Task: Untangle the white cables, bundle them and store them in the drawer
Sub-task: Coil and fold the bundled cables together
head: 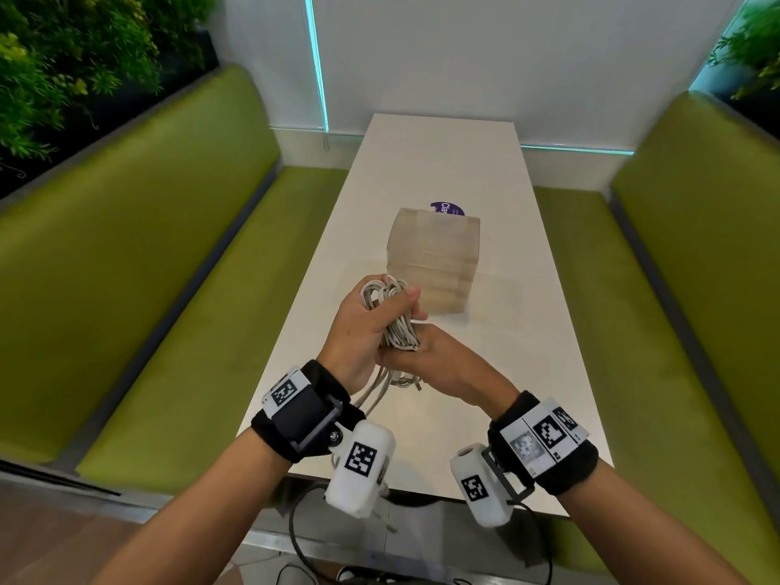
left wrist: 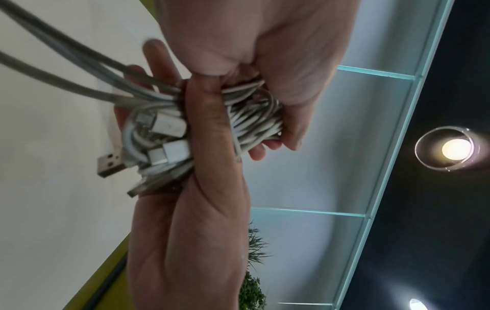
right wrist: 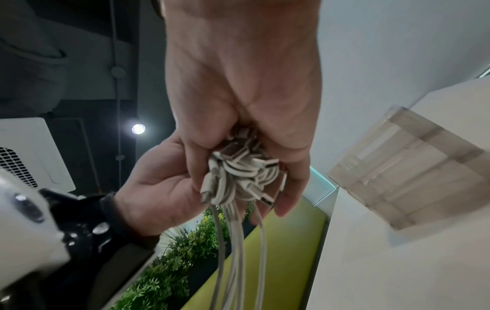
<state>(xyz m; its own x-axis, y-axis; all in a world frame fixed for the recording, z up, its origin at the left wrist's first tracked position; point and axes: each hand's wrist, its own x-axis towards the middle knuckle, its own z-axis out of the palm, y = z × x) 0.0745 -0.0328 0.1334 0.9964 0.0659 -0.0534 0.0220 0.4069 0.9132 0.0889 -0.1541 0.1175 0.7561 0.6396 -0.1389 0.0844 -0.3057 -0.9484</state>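
A bundle of white cables point(head: 394, 318) is held above the near part of the white table point(head: 527, 331). My left hand point(head: 358, 327) grips its upper looped part, thumb across the strands. My right hand point(head: 443, 361) grips the lower end from the right. In the left wrist view the left hand point(left wrist: 265, 63) and the right hand point(left wrist: 201, 209) both close round the cables point(left wrist: 254, 121), with USB plugs point(left wrist: 111, 165) sticking out. The right wrist view shows the right hand point(right wrist: 238, 84) round the cable ends point(right wrist: 238, 174), with loose strands point(right wrist: 238, 251) hanging. A translucent drawer unit point(head: 434, 263) stands just beyond the hands.
Green benches point(head: 169, 289) point(head: 675, 310) flank the narrow table. A purple sticker point(head: 447, 209) lies behind the drawer unit. Plants point(head: 63, 57) fill the far left and right corners. A black cord point(head: 304, 538) hangs below the table's near edge.
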